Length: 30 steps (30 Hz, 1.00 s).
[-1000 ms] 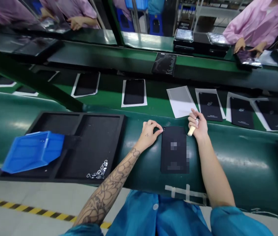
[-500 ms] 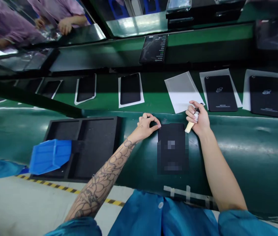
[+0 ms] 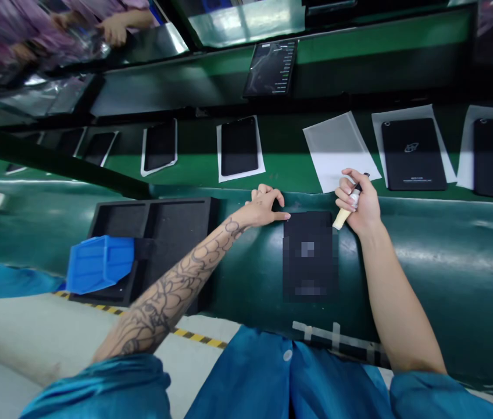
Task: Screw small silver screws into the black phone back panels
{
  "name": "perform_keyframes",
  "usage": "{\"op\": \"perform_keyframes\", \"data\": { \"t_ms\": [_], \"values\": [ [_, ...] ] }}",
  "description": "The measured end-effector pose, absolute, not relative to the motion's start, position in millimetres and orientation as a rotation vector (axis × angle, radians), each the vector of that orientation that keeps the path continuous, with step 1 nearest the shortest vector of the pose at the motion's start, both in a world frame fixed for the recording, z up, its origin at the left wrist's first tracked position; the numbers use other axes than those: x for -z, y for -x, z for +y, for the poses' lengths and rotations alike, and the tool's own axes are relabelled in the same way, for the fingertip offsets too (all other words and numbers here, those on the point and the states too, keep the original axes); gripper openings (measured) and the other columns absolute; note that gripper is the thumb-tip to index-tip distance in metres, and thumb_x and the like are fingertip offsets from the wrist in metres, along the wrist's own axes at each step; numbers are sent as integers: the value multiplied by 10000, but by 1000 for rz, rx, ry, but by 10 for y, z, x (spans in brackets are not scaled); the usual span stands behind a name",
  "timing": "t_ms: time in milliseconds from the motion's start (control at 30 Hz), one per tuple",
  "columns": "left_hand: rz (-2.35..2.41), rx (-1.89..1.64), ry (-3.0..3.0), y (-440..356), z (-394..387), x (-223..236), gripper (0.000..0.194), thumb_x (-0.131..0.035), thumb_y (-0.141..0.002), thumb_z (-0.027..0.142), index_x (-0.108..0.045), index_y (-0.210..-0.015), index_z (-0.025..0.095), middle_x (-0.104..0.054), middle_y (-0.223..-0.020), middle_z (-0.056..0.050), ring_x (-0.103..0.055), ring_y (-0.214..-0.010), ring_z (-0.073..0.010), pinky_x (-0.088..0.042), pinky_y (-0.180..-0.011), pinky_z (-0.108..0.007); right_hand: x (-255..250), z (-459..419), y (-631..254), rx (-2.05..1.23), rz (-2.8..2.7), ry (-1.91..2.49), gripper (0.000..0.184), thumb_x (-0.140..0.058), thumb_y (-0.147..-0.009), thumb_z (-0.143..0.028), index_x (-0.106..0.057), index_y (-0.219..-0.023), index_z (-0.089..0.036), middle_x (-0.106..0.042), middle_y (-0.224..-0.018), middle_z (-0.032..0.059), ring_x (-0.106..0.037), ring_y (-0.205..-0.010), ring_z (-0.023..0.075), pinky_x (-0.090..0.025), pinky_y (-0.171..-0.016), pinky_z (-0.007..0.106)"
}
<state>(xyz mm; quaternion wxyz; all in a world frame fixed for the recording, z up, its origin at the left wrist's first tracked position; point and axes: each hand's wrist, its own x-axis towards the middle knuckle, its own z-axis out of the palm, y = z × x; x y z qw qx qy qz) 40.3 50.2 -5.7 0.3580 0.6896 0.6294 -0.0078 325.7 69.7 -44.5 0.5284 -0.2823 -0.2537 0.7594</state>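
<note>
Black phone panel (image 3: 310, 256) lies flat on the green padded belt edge (image 3: 447, 256). The left hand (image 3: 264, 206) curls, index finger reaching the panel's upper corner; the right hand (image 3: 357, 202) pinches a cream stick (image 3: 341, 219) just beside the panel.

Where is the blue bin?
In the head view, the blue plastic bin sits on the black foam tray, left of the tattooed left arm.
</note>
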Motion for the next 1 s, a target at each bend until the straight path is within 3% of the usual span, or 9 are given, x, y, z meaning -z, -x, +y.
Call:
{"op": "perform_keyframes", "data": {
  "t_ms": [133,267,333,433,600,733,867,1000],
  "values": [
    [1611,237,-1938,-588,811,8,522,-1005,-739,434,-619,-989,187,-427,-1378,-136,-378,-1354,-461,-378,-1114,-740,419,678,-3321,-1829,-641,704,268,-787,-947,-463,-597,-915,-275,-234,-559,-103,-161,-441,89,-161,-368,225],
    [1596,390,-1979,-766,987,-35,660,-1075,-625,422,-588,-996,176,-401,-1461,-164,-355,-1393,-517,-376,-1095,-746,163,589,-3260,-1818,-708,697,564,-704,-934,-723,-460,-695,-274,-217,-511,-81,-211,-430,117,-231,-380,264],
    [1629,407,-1906,-757,974,-50,674,-1061,-640,436,-587,-1054,191,-408,-1472,-179,-377,-1383,-506,-415,-1085,-702,-19,519,-3082,-1799,-782,653,650,-620,-942,-808,-394,-642,-277,-255,-512,-57,-269,-437,133,-265,-396,285],
    [1683,255,-1818,-637,803,-35,603,-994,-737,455,-596,-1117,208,-440,-1429,-167,-432,-1352,-450,-452,-1082,-623,-198,400,-2651,-1702,-922,573,667,-576,-972,-787,-360,-595,-282,-240,-497,-50,-250,-433,140,-225,-403,297],
    [1636,-480,-1772,-218,193,59,410,-808,-928,485,-642,-1208,236,-543,-1299,-102,-522,-1249,-311,-476,-1096,-496,-116,315,-2071,-1543,-1078,505,658,-580,-966,-738,-346,-559,-276,-240,-479,-54,-211,-437,127,-144,-433,300],
    [1787,-961,-1619,446,-617,-45,315,-639,-1028,499,-651,-1155,211,-626,-1227,-93,-609,-1070,-231,-535,-889,-338,32,349,-1963,-1487,-1152,552,675,-596,-932,-768,-315,-565,-277,-219,-483,-71,-192,-429,113,-125,-450,295],
    [2028,-693,-1638,1221,-1517,-224,404,-639,-1015,588,-689,-1169,218,-694,-1158,-86,-668,-1043,-260,-557,-907,-362,117,357,-1939,-1495,-1164,550,652,-599,-961,-707,-319,-562,-274,-221,-486,-71,-196,-433,112,-127,-462,301],
    [1972,-419,-1599,1660,-2052,-197,561,-641,-975,711,-722,-1248,228,-739,-1209,-122,-722,-1051,-310,-616,-873,-386,155,332,-1907,-1493,-1224,550,657,-593,-989,-684,-313,-564,-270,-217,-498,-68,-209,-445,116,-128,-483,306]
  ]
}}
